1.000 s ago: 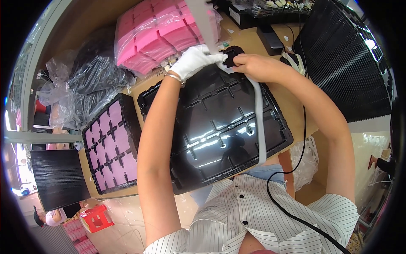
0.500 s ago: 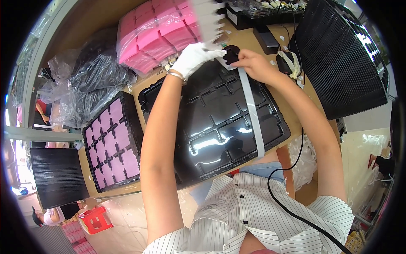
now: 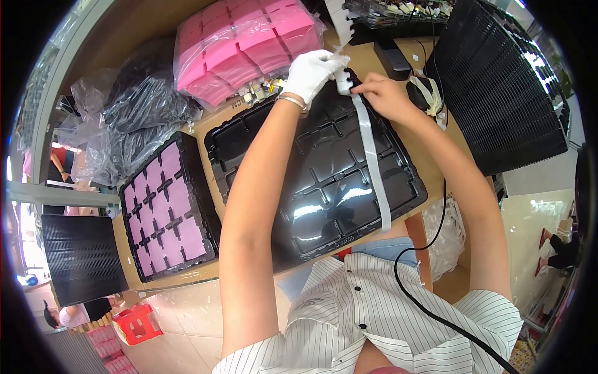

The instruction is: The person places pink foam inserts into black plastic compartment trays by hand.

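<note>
A shallow black plastic tray [image 3: 324, 143] with raised cross-shaped ribs lies on the cardboard-covered table before me. Down its right part runs a pale grey strip [image 3: 372, 163], from the far edge to the near edge. My left hand [image 3: 311, 73], in a white glove, is closed at the tray's far edge, pinching a thin, see-through piece [image 3: 341, 55]. My right hand [image 3: 381, 95] is bare, its fingers curled and its index fingertip on the strip's far end; the thumb is mostly hidden. Behind the gloved hand stands a white toothed piece [image 3: 339, 22].
Left of the tray is another black tray [image 3: 202, 187] with pink-purple pads. Behind are bagged pink foam blocks [image 3: 249, 37] and crumpled clear plastic [image 3: 143, 106]. A tall stack of black trays [image 3: 498, 87] stands at right. A black cable [image 3: 430, 246] hangs across my front.
My gloved left hand has moved to the right, and the white toothed piece has shifted right too. The dark piece between my hands no longer shows; the strip's pale far end does.
</note>
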A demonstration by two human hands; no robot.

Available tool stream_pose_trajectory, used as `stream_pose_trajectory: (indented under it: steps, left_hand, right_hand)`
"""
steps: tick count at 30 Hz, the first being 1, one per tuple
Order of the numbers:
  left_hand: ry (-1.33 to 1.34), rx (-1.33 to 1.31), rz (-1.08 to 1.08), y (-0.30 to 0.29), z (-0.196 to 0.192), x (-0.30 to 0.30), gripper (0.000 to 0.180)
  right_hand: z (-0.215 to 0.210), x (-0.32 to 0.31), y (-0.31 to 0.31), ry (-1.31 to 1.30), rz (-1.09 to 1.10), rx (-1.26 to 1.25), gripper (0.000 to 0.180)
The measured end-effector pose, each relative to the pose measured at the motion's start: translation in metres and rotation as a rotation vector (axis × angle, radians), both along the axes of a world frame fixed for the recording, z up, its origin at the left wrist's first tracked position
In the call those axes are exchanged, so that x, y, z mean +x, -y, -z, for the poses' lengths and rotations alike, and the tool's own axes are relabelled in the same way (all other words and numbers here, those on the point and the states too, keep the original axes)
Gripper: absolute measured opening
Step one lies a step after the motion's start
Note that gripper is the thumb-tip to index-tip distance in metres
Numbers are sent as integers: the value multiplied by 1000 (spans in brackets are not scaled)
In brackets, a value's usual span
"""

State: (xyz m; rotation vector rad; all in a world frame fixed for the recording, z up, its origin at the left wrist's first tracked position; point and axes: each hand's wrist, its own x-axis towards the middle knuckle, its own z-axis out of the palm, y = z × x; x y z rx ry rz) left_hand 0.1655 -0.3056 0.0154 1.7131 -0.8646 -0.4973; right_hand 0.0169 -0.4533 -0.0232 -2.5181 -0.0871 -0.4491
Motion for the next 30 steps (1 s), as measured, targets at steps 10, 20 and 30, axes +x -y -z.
stream_pose_trajectory:
  steps: [10, 20, 30]
  left_hand:
    - [-308, -162, -178, -128, -27, -70, 18]
    - [-538, -122, -615, -256, -23, -192, 18]
    - [-493, -151, -757, -310, -6, -223, 17]
  right_hand:
    - [-38, -51, -95, -123, 32, 1387, 20]
    - [-32, -107, -228, -224, -91, 796, 9]
    - [-18, -109, -279, 3, -220, 595, 15]
